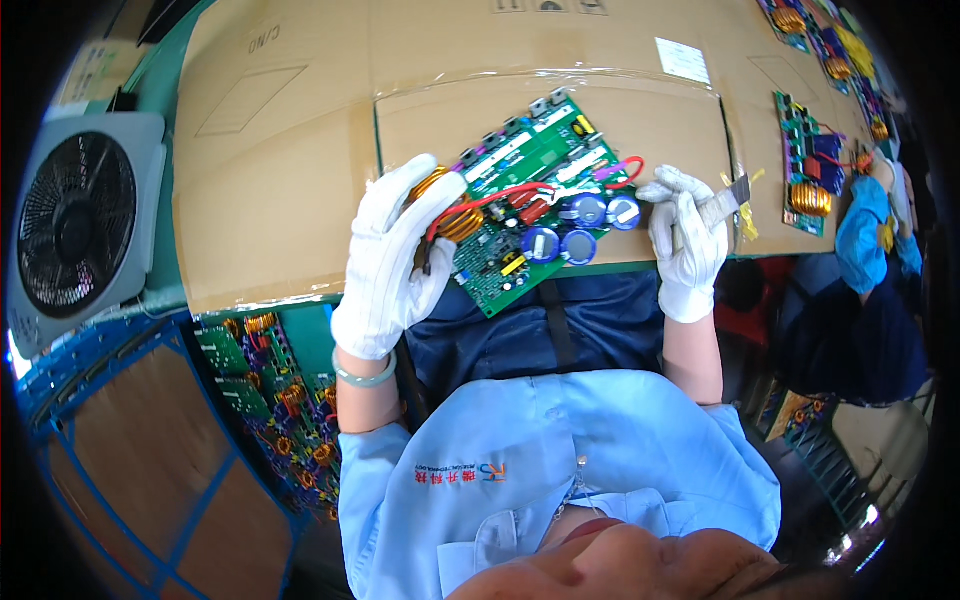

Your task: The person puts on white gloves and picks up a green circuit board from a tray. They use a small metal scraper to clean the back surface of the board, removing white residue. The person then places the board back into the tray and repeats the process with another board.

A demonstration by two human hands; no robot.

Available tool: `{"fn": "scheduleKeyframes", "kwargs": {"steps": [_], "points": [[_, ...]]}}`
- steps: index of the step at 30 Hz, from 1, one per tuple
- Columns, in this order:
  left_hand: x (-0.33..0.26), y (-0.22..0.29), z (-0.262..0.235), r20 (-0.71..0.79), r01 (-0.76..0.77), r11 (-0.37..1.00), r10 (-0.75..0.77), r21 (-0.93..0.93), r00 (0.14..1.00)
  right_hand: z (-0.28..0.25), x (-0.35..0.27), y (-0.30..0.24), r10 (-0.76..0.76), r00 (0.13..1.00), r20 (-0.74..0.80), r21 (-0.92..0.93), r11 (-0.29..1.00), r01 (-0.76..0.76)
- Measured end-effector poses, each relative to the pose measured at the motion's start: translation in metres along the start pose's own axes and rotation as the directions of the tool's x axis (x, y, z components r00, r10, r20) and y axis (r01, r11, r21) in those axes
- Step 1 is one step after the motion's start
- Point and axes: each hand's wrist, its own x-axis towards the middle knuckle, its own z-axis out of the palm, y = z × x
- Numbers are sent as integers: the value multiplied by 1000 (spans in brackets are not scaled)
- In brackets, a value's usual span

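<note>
A green circuit board (540,180) lies tilted across the cardboard near the table's front edge. It carries blue round capacitors (578,247), a copper-wound coil (462,222) and red wires (500,193). My left hand (385,255), in a white glove, grips the board's left side, its fingers around the coil and part of the board hidden behind them. To the right of the board, my gloved right hand (688,240) is closed on a flat pale tool (718,208) with a dark grey end; its exact kind I cannot make out. Yellow strips (749,222) show beside that tool.
Flattened cardboard (270,190) covers the tabletop. A fan (78,220) stands at the left. Below the left edge are several stacked circuit boards (290,410). At the right, a co-worker's blue sleeve (862,235) reaches toward another board (800,165).
</note>
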Motion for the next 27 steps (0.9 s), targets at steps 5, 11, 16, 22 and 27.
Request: {"fn": "scheduleKeyframes", "kwargs": {"steps": [5, 11, 16, 22, 27], "points": [[21, 16, -10, 175, -120, 980, 92, 157, 980, -4, 3, 4, 9, 998, -62, 271, 963, 8], [41, 18, -6, 284, -157, 971, 101, 181, 953, -6, 1, -8, 104, 992, -77, 438, 897, -60], [44, 1, -3, 307, -195, 974, 151, 117, 939, -7, 1, -7, 80, 995, -57, 419, 906, -49], [18, -12, 6, 133, 313, 883, -284, -350, 950, -7, 1, -6, 144, 985, -93, 423, 901, -92], [-49, -46, 23, 173, 307, 219, -477, -926, 862, -8, 3, 3, 100, 994, -38, 458, 886, -72]]}}
